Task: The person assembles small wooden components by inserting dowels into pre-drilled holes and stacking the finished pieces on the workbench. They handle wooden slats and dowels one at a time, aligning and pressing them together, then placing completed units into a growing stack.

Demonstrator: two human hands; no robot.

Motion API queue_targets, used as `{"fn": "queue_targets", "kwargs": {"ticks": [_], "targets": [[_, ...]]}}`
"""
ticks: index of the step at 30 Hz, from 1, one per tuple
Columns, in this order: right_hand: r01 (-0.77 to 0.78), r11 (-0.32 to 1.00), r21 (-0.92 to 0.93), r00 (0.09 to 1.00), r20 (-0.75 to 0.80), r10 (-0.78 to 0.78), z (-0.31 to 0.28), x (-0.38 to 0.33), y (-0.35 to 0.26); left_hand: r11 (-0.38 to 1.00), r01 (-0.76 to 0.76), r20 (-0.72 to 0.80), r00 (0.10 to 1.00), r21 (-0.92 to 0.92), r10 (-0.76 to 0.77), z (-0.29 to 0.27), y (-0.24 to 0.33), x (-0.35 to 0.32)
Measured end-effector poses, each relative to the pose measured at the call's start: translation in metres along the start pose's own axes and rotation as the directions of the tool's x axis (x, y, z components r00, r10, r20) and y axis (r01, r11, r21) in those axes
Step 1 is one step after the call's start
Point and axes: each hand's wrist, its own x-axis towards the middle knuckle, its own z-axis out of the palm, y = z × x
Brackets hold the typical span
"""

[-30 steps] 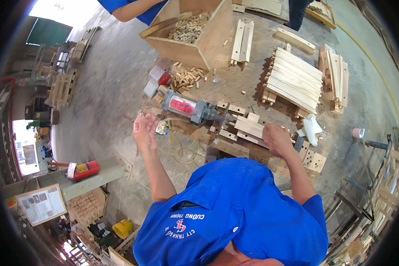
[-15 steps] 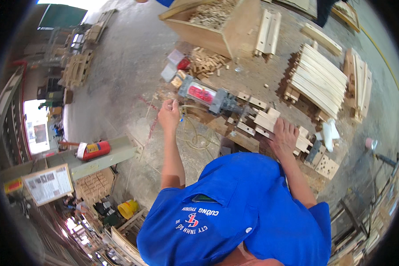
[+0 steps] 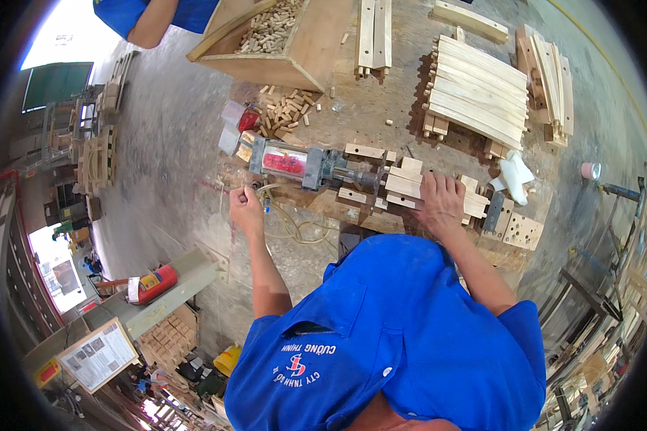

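My right hand (image 3: 442, 205) rests with curled fingers over short pale wooden pieces (image 3: 404, 181) lying in a jig on the bench. Left of these pieces, the rod of a pneumatic cylinder (image 3: 284, 164) with a clear barrel, red inside, points at them. My left hand (image 3: 246, 208) is closed, fingers pressed together, just beyond the bench's near left edge. Anything inside it is hidden. Close by hang a thin looped air hose (image 3: 295, 226) and a small blue fitting (image 3: 267, 210).
Loose dowels (image 3: 284, 111) lie before a plywood box (image 3: 259, 63) of more dowels. Stacked wooden slats (image 3: 474, 90), a white cloth (image 3: 514, 176) and a drilled block (image 3: 522, 231) occupy the right. A co-worker's arm (image 3: 154, 21) shows at far left. A fire extinguisher (image 3: 153, 284) lies on a beam.
The view has turned, so the bench appears farther left. My left hand has drawn into a tighter closed shape. My right hand stays on the wooden pieces. More of the co-worker's arm shows.
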Motion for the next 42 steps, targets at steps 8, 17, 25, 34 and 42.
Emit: {"fn": "queue_targets", "kwargs": {"ticks": [8,17,25,34,42], "targets": [[0.004,1.0,-0.013,0.998,-0.07,-0.005,0.003,0.001,0.003,0.999,-0.022,0.031,0.999,0.046,0.021,-0.001,0.008,0.001],[0.035,0.999,-0.01,0.998,-0.054,-0.035,-0.006,0.0,0.005,0.939,-0.235,0.149,0.968,0.25,0.203,-0.002,0.017,0.01],[0.042,0.999,0.011,0.998,-0.041,-0.042,-0.011,-0.002,0.005,0.9,-0.302,0.184,0.949,0.314,0.254,0.001,0.029,0.013],[0.047,0.998,0.047,0.998,-0.039,-0.045,-0.013,-0.002,0.006,0.991,-0.074,0.116,0.989,-0.111,0.087,-0.005,0.006,0.006],[0.061,0.998,0.009,0.998,0.002,-0.061,-0.019,-0.002,0.006,0.989,0.034,0.145,0.989,-0.146,-0.013,-0.004,0.005,0.009]]}}
